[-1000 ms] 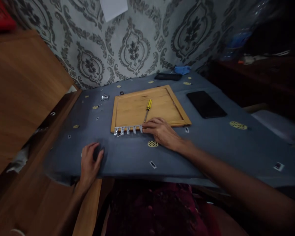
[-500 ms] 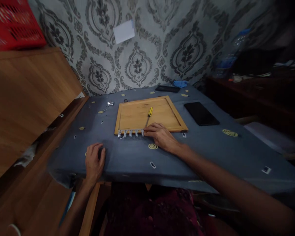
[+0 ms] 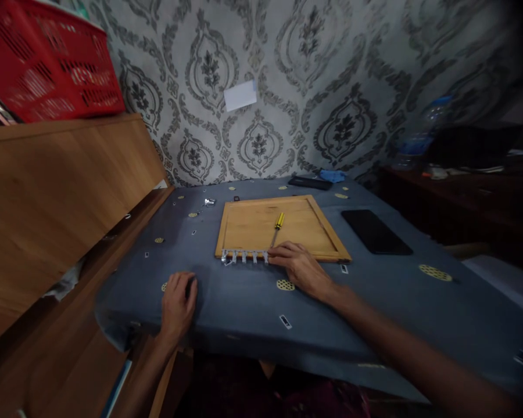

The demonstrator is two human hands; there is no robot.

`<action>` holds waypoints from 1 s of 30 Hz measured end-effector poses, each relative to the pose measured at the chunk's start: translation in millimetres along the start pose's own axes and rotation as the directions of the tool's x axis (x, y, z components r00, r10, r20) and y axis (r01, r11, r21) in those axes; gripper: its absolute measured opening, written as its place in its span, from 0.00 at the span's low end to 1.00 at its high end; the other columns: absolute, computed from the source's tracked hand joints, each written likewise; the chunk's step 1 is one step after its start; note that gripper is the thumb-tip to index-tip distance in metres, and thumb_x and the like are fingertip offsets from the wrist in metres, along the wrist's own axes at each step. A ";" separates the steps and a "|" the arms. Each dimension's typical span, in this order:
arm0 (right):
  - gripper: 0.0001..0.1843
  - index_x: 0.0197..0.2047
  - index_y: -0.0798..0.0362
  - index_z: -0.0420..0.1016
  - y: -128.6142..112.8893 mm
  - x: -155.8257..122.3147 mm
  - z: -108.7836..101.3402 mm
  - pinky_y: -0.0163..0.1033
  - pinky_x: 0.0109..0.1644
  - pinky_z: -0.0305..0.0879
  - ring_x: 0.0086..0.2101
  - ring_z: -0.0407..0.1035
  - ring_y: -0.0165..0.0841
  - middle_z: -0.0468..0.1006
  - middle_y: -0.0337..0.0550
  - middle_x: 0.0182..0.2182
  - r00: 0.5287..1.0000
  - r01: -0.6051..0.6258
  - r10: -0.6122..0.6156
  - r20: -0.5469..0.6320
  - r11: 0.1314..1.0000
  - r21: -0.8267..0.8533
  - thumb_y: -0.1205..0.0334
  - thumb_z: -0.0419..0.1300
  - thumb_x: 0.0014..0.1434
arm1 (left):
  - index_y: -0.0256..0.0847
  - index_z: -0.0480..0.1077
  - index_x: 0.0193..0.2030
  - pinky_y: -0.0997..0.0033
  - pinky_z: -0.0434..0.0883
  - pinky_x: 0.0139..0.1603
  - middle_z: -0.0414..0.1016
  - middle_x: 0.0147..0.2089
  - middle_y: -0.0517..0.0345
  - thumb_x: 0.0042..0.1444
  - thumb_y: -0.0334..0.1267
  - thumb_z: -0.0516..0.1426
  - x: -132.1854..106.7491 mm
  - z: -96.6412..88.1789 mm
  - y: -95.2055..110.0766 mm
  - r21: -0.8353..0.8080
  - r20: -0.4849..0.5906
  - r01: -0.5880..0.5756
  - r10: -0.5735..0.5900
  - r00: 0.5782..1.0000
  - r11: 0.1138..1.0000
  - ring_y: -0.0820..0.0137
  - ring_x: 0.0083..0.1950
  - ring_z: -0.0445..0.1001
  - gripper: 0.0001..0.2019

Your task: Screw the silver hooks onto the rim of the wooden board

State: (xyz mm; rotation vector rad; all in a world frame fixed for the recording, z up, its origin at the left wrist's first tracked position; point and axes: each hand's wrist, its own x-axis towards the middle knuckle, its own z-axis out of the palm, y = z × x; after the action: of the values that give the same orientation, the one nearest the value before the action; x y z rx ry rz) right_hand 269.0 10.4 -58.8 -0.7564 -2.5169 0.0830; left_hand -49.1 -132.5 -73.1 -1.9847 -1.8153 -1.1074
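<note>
A wooden panel (image 3: 253,223) lies flat on a blue-grey cloth-covered table (image 3: 375,290). A metal hook rail (image 3: 243,255) lies along the panel's near edge. My right hand (image 3: 300,268) rests on the rail's right end, fingers curled over it. A yellow-handled screwdriver (image 3: 277,225) lies on the panel just beyond that hand. My left hand (image 3: 178,303) lies flat on the cloth near the table's front left edge, fingers slightly bent, holding nothing.
A black phone (image 3: 375,231) lies right of the panel, another dark device (image 3: 309,183) and a blue cloth (image 3: 332,175) at the back. Small metal hardware (image 3: 209,202) sits back left. A wooden cabinet (image 3: 47,197) with a red basket (image 3: 39,64) stands left. A dark shelf (image 3: 462,186) stands right.
The camera has tilted upward, so everything sits lower in view and the red basket shows. Both hands keep their places on the rail and the cloth.
</note>
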 end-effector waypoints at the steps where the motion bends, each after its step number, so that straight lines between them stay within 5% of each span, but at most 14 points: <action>1: 0.28 0.49 0.47 0.83 0.5 0.0 0.4 0.52 0.53 0.67 0.48 0.70 0.41 0.82 0.45 0.50 1.000 0.003 -0.003 -0.004 1.000 0.001 0.80 0.52 0.55 | 0.42 0.70 0.46 0.62 0.69 0.48 0.74 0.42 0.53 0.70 0.38 0.50 0.2 0.4 -0.2 -0.001 0.006 0.001 -0.001 1.000 1.000 0.62 0.46 0.72 0.08; 30: 0.29 0.49 0.48 0.82 -0.3 -0.5 -1.6 0.54 0.55 0.69 0.49 0.70 0.42 0.82 0.47 0.51 1.000 -0.001 0.001 0.010 1.000 0.013 0.81 0.51 0.53 | 0.44 0.72 0.41 0.61 0.69 0.45 0.75 0.38 0.54 0.69 0.40 0.50 4.0 2.0 -1.2 -0.033 0.128 0.044 -0.039 0.991 0.999 0.62 0.42 0.73 0.10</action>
State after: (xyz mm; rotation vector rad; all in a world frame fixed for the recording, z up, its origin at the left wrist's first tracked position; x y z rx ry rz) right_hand 270.0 9.7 -57.6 -0.7540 -2.5229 0.1031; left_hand -49.7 -128.0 -72.3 -2.0910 -1.9202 -1.0542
